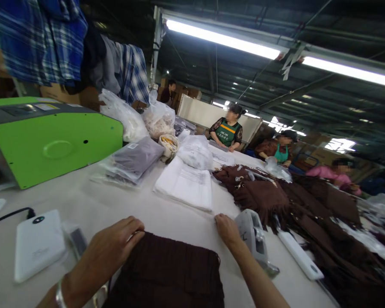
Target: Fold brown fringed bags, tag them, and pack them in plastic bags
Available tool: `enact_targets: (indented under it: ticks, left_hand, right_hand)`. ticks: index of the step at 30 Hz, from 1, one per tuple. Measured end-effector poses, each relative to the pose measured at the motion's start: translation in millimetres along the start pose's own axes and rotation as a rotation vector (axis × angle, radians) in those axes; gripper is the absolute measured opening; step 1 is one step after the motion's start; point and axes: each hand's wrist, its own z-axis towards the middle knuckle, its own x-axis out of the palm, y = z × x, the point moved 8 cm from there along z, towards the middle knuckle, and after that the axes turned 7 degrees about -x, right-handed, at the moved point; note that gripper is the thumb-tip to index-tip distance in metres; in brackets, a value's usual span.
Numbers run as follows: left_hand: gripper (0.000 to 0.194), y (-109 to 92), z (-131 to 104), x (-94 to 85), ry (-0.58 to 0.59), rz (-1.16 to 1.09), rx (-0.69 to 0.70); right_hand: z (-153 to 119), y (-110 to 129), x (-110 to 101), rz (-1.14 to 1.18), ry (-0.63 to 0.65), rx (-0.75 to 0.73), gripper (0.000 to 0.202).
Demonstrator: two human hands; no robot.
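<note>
Head view shows the left hand (115,246) lying flat, fingers spread, on the near-left corner of a dark brown garment (173,273) spread on the table (122,205) right in front of the person; it presses rather than grips. Beyond the garment's far edge, the right hand (227,230) rests on the cloth-covered tabletop, fingers loosely curled, holding nothing that I can see. This looks like smoothing or folding; a next move would call for squaring the far edge. A tagging gun (253,239) lies just beside the right hand. Both forearms and the garment's near edge are cut off by the frame, and the brown pile (308,205) is too jumbled to count.
</note>
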Motion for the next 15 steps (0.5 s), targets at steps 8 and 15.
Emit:
enact_targets:
  ticks: [8, 15]
  left_hand:
    - [0.026, -37, -3, 0.9, 0.09, -0.409, -0.043]
    - [0.07, -82, -17, 46.3, 0.557, -1.007, -0.082]
  right_hand:
    - [-31, 50, -57, 0.581, -0.08, 0.004, 0.027]
    - [-111, 129, -27, 1.68, 0.149, 0.134, 0.051]
